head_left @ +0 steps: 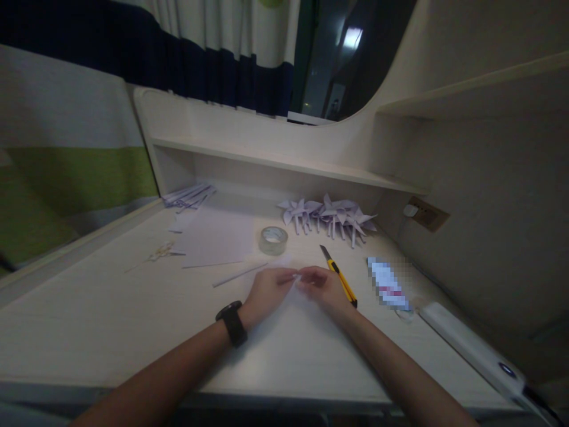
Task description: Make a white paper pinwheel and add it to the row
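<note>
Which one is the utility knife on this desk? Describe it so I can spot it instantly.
Start at the white desk and find the person's right hand near its middle. The utility knife lies flat just beyond that hand, pointing toward the paper pinwheels at the back. Its yellow and black body sets it apart from the clear tape roll.

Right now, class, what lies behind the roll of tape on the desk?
Behind the roll of tape stands a row of paper pinwheels against the shelf. The shadowed space under that shelf cannot be made out.
</note>
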Motion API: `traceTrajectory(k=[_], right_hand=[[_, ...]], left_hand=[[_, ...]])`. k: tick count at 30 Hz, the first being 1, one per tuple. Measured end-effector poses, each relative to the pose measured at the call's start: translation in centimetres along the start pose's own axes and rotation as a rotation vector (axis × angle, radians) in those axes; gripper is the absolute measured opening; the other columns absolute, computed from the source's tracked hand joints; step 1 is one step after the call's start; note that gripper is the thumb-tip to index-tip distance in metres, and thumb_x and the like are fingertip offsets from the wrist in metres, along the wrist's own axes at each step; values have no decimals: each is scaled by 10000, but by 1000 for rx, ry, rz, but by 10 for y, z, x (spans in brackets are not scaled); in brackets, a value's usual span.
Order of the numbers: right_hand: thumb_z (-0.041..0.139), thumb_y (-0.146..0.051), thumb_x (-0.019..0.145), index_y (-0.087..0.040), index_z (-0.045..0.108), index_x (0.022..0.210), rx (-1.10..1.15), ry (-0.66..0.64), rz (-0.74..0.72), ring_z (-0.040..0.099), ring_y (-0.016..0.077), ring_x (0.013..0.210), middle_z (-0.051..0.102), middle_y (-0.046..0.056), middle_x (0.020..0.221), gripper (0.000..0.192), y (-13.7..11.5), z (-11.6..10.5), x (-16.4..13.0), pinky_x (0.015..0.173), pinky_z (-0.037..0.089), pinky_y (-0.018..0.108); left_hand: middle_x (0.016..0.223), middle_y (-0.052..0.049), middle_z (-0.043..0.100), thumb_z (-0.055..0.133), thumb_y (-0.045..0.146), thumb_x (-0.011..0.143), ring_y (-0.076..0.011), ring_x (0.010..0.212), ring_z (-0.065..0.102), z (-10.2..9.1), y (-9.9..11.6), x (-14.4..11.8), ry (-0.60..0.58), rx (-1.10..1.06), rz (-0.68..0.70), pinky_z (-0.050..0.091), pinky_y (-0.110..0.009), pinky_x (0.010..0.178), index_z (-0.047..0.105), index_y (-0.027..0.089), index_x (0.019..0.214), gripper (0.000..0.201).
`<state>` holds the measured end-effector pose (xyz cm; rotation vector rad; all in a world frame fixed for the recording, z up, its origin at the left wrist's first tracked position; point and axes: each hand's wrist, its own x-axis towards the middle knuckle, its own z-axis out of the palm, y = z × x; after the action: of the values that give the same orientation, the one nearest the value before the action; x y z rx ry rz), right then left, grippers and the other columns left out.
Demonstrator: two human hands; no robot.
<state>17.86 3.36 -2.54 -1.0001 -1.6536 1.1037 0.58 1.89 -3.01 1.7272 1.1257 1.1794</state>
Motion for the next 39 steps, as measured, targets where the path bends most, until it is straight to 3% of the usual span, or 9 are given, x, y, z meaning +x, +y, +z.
traceTrajectory(k=[4, 13, 25, 33, 39], right_hand=[[742, -368, 665, -170, 686, 863, -48, 8, -69, 567, 133, 629, 640, 39, 745, 286, -2, 0, 0, 528, 455, 238], [759, -392, 638, -168, 684, 840, -39, 19, -30, 560, 126, 609, 646, 32, 739, 310, 0, -1, 0, 511, 440, 229], [759, -399, 634, -159, 679, 815, -14, -1, 18, 533, 109, 554, 639, 30, 704, 311, 0, 0, 0, 468, 425, 218], [800, -350, 569, -179, 665, 893, 214, 34, 177, 538, 92, 531, 638, 21, 770, 390, -5, 1, -1, 390, 349, 174], [808, -317, 556, -174, 677, 839, 254, 42, 171, 460, 59, 464, 607, 2, 705, 343, -5, 4, -2, 368, 322, 169]], left_hand=[[937, -35, 731, 550, 215, 782, -200, 860, 673, 0, 3, -1, 29, 11, -8, 510, -294, 800, 724, 207, 940, 235], [844, -89, 734, 636, 231, 710, -223, 782, 673, -2, 3, -1, 191, 78, -125, 510, -306, 710, 704, 152, 977, 287], [813, -85, 725, 619, 215, 701, -207, 751, 671, -5, 5, 1, 166, 108, -96, 503, -288, 678, 696, 148, 852, 182], [777, -69, 720, 630, 172, 678, -195, 729, 669, -1, 6, -1, 163, 41, -108, 507, -290, 689, 679, 160, 823, 154], [787, -71, 723, 628, 158, 674, -203, 736, 667, 1, 10, -3, 159, -1, -135, 514, -301, 689, 684, 162, 827, 164]])
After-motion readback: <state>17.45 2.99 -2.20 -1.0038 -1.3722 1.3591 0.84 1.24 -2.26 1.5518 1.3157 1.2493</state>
